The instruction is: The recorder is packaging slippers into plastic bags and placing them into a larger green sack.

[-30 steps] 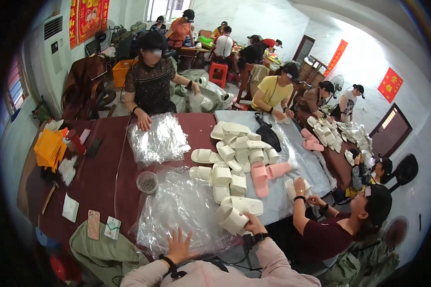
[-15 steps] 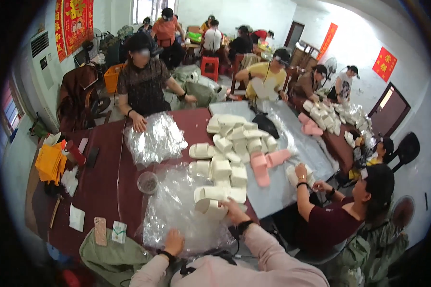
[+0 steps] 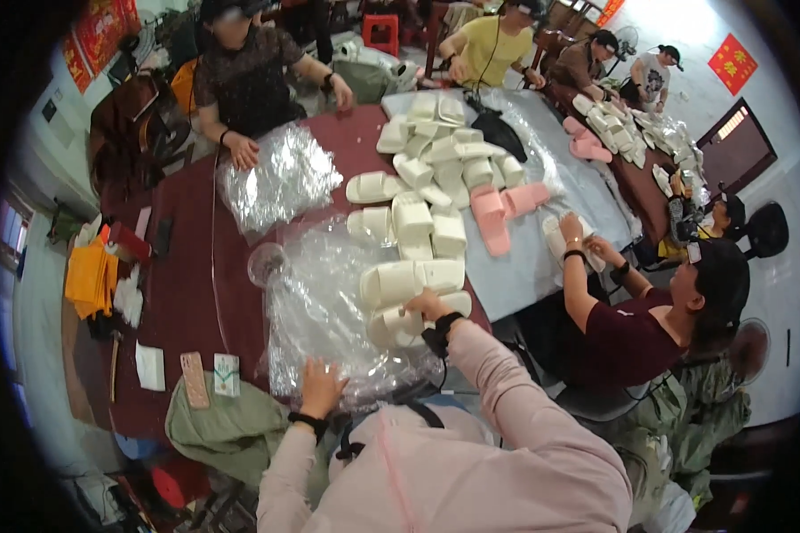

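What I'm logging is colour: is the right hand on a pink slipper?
No, the right hand is on a white slipper, with the pink slippers farther away.

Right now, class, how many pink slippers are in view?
4: two pink slippers right of the central white slippers, two others farther right beside the far white slippers; more may be hidden.

Wide downward view from head height
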The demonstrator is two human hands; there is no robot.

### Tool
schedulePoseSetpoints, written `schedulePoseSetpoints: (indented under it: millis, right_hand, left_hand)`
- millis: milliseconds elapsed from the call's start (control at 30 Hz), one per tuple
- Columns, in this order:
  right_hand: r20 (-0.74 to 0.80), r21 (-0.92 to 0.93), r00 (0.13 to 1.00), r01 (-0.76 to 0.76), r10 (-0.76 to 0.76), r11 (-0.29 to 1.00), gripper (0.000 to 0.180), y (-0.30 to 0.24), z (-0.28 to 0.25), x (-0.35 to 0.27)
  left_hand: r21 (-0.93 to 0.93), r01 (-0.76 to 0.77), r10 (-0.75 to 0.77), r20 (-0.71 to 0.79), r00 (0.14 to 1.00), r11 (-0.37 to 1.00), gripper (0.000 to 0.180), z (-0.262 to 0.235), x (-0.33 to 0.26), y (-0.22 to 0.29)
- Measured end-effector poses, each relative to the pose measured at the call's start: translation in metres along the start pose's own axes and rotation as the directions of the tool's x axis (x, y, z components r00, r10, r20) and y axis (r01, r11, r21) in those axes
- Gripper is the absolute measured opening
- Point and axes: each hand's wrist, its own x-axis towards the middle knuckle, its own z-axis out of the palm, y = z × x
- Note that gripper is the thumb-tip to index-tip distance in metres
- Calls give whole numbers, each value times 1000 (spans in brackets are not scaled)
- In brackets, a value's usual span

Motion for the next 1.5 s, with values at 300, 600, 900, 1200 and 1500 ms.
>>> schedulePoseSetpoints:
  millis: [300,600,900,1200,1500]
  right_hand:
    - [-485,282,705,-435,518,855,45,-17,27,-19]
    - [-356,390,860,-219,366,894,39,-13,28,-3]
    - [-423,691,719,-138,552,710,28,-43,15,-16]
    - [-290,933,875,169,387,318,36,-156,-46,-132]
    - [-156,385,896,-333,416,861,50,-126,-7,-146]
  left_hand:
    - [-100,-20,-7,-257,966,995,30,-3,-5,-2]
    - [-129,-167,137,-212,968,978,31,23,6,-31]
    - [-6,-217,217,33,976,976,41,38,3,-35]
    - [-182,-46,49,14,999,982,28,-4,48,10]
    - [43,-263,267,-173,948,964,53,-40,115,50]
